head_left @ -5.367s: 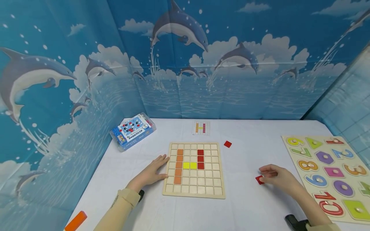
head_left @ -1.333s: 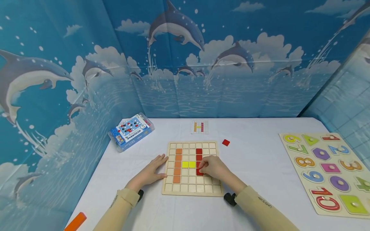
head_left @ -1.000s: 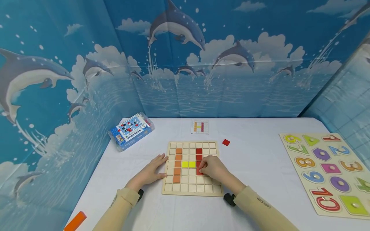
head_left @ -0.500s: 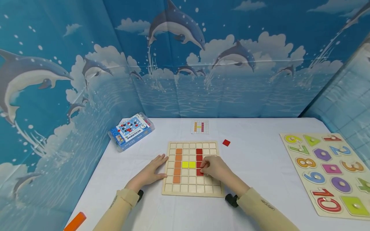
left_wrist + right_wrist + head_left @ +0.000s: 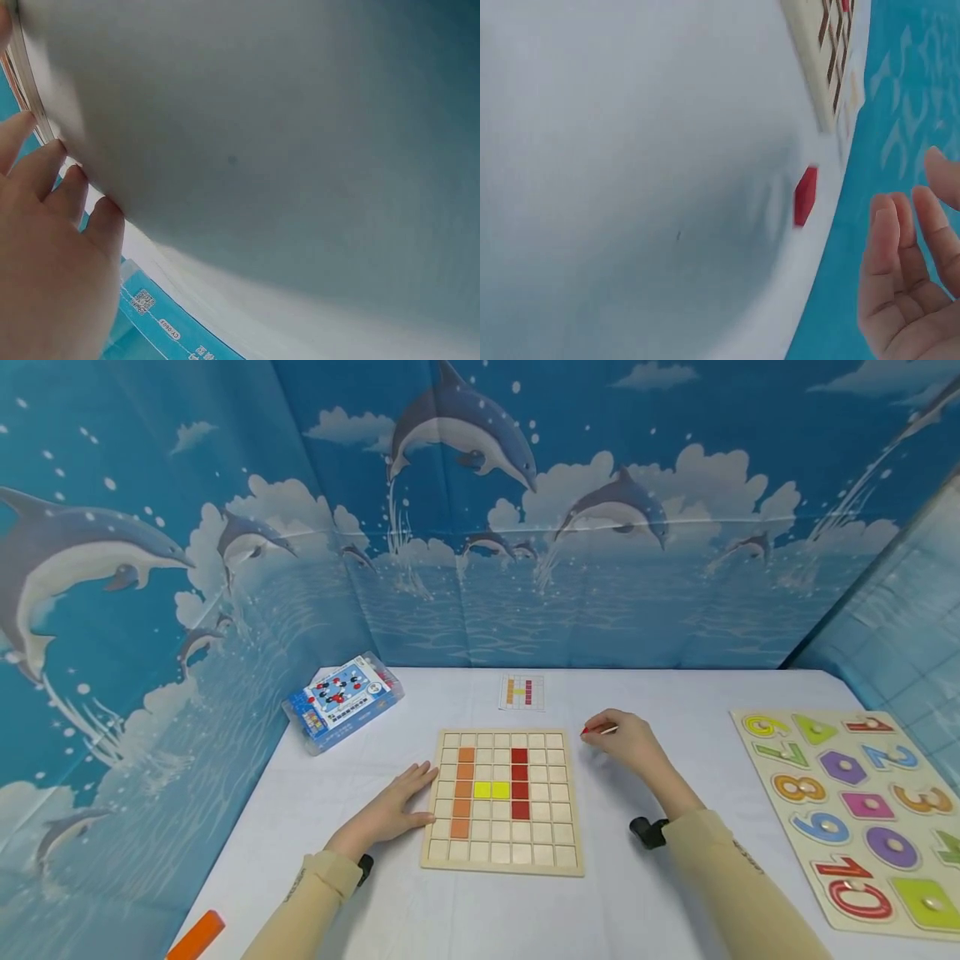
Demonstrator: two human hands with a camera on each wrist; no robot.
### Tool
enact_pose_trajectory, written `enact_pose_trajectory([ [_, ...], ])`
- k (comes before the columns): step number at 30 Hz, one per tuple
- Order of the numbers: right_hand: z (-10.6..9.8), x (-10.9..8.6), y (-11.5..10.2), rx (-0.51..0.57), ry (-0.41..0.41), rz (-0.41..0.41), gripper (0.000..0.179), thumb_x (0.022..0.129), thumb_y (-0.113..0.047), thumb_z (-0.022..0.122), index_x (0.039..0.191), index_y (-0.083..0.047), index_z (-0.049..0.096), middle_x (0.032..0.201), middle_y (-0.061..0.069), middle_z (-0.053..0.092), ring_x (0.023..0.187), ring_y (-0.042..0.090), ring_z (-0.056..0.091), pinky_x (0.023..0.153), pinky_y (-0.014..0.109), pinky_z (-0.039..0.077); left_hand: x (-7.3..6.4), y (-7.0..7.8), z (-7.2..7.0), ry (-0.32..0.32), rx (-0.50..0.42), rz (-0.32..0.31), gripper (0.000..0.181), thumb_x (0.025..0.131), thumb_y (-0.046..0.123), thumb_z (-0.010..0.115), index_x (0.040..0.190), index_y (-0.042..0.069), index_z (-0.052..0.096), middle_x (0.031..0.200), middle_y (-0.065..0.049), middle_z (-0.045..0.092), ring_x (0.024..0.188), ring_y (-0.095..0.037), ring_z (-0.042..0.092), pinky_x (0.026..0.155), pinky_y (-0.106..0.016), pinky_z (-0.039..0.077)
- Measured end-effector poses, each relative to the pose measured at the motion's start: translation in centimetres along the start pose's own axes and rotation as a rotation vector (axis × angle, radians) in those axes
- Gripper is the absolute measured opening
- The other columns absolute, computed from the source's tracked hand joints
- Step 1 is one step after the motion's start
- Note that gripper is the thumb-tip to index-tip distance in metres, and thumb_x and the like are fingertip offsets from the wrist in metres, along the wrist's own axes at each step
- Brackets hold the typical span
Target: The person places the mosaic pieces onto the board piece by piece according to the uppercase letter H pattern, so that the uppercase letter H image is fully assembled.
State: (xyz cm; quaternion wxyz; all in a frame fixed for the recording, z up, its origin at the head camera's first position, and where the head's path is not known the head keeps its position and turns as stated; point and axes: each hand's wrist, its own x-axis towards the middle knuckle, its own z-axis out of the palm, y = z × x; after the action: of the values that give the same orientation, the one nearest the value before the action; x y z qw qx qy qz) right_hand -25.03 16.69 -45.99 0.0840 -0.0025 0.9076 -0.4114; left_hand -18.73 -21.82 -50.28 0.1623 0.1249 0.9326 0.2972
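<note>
My left hand [image 5: 393, 802] rests with spread fingers along the left edge of the wooden grid board [image 5: 543, 857]; in the left wrist view its fingertips [image 5: 105, 210] meet that edge. On the board lie a column of orange tiles [image 5: 462, 789], two yellow tiles [image 5: 491, 790] and a column of several red tiles [image 5: 519, 785]. Right of the board's upper corner, my right hand [image 5: 630, 743] reaches over a loose red tile [image 5: 585, 731], covering most of it in the head view. The right wrist view shows that tile [image 5: 805, 196] on the cloth, apart from the loosely bent fingers [image 5: 885, 240].
A small pattern card [image 5: 522, 692] lies behind the board. A blue boxed set [image 5: 343, 702] sits at the back left, and an orange block [image 5: 197, 935] at the front left. A number-and-shape puzzle board [image 5: 855, 827] lies on the right.
My right hand first picked a red tile off the cloth and set it at the lower end of the red column. Since then it has moved up and right to the loose tile. My left hand stays.
</note>
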Motion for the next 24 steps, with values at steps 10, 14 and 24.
enact_pose_trajectory([
  [10,-1.8,2.3,2.7,0.027,0.045,0.038,0.044,0.095,-0.027,0.065,0.129,0.000,0.058,0.126,0.023,0.061,0.116,0.037,0.057,0.089,0.045,0.053,-0.1,0.1,-0.1,0.001,-0.002,0.007,0.075,0.090,0.022,0.072,0.154,0.014,0.035,0.164,-0.008,0.024,0.153,-0.034,0.014,0.121,-0.058,0.020],
  [14,-1.5,2.8,3.1,0.048,0.048,0.055,0.045,0.094,-0.027,0.065,0.130,0.000,0.057,0.126,0.023,0.061,0.114,0.037,0.058,0.088,0.043,0.053,0.0,0.0,-0.1,0.004,-0.002,0.012,0.075,0.089,0.022,0.073,0.154,0.013,0.036,0.164,-0.009,0.025,0.153,-0.034,0.014,0.121,-0.058,0.020],
  [24,-0.3,3.5,2.7,0.100,0.023,0.119,0.047,0.093,-0.025,0.066,0.132,-0.001,0.055,0.131,0.023,0.058,0.109,0.034,0.059,0.088,0.040,0.056,0.1,-0.4,0.1,0.002,0.006,0.013,0.075,0.090,0.024,0.072,0.154,0.014,0.035,0.164,-0.008,0.024,0.153,-0.033,0.014,0.121,-0.057,0.020],
])
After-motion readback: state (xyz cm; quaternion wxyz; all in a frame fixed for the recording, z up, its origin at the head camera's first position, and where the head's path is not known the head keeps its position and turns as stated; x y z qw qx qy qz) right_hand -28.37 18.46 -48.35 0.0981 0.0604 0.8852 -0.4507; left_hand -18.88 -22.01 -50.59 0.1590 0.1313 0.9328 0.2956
